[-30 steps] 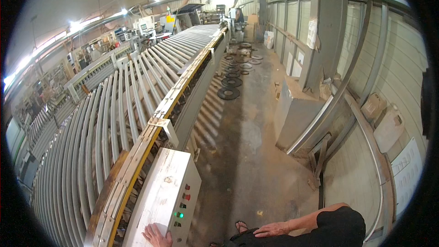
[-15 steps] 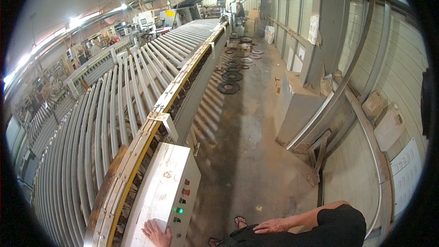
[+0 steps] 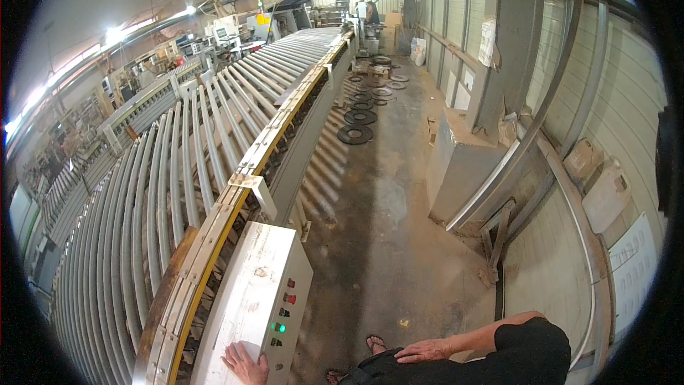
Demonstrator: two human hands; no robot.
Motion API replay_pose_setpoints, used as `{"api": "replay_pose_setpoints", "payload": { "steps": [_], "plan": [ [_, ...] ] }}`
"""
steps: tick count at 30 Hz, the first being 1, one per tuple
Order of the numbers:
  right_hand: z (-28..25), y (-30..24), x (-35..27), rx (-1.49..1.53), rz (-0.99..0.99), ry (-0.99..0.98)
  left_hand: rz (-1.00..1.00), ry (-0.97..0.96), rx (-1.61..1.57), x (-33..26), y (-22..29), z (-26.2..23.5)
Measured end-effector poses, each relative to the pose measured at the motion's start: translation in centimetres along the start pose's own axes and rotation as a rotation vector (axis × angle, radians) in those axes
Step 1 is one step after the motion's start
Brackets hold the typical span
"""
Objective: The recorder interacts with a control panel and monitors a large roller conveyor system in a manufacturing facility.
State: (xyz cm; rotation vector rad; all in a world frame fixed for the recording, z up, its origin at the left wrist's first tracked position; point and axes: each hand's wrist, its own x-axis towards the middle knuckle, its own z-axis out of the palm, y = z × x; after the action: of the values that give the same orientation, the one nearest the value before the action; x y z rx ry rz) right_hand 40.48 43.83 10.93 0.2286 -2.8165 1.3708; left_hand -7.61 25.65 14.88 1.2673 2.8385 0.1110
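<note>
My left hand (image 3: 246, 364) rests on the pale top of a control box (image 3: 251, 281) at the near end of the conveyor. Its fingers are spread and grip nothing. On the box's right side sit red and black buttons and a lit green one (image 3: 278, 327). Lower right, my right hand (image 3: 422, 351) lies flat on my dark-clad leg (image 3: 463, 373), fingers extended and holding nothing. Below, my sandalled feet (image 3: 375, 344) show partly on the floor.
A long roller conveyor (image 3: 192, 146) with a yellow-edged rail (image 3: 279, 128) runs away on the left. Flat dark rings (image 3: 355, 134) lie along the floor ahead. To the right stand a steel column (image 3: 514, 36) on a boxy base (image 3: 467, 164), and a white jug (image 3: 607, 196) by the wall.
</note>
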Motion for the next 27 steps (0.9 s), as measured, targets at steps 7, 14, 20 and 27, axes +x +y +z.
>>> {"api": "replay_pose_setpoints", "payload": {
  "steps": [7,14,20,27],
  "plan": [
    [-0.26,0.12,0.09,-0.010,-0.003,-0.008,0.003,-0.002,0.029,0.02,-0.07,0.12],
    [-0.19,0.14,0.19,-0.020,-0.006,0.007,0.003,0.001,0.032,0.04,0.19,-0.23],
    [-0.06,0.36,0.11,-0.021,-0.009,0.003,0.008,0.042,0.019,-0.03,0.07,0.08],
    [0.26,0.67,-0.17,0.003,-0.014,-0.003,0.003,0.055,-0.005,-0.06,0.31,-0.27]
  ]
}}
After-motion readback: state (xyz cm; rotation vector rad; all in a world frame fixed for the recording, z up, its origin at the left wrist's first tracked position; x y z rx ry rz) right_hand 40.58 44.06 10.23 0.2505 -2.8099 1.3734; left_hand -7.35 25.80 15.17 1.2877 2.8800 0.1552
